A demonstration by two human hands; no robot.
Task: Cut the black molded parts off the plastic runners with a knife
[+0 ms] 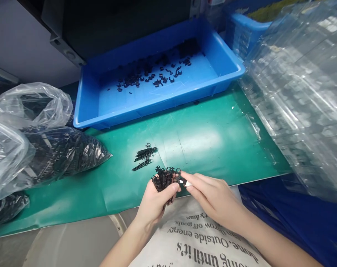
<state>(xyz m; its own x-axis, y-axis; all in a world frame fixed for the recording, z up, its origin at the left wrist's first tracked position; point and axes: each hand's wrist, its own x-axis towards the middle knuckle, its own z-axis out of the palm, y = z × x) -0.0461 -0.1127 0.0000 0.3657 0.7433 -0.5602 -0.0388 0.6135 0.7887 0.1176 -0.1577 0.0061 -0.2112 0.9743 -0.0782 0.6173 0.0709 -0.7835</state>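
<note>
Holds a bunch of black plastic parts [165,179] in the closed grip of the left hand [154,196], at the near edge of the green counter [202,144]. Pinches a small white-ended item [188,183] between right hand [213,193] fingertips, beside the bunch. Shows loose black parts [144,154] beyond, then a blue tray [157,104].

Clear plastic packaging [302,96] lies at the right end of the green table [213,148], near a blue basket [249,23], while a grey, curved-edged object [76,241] shows below the near edge.
</note>
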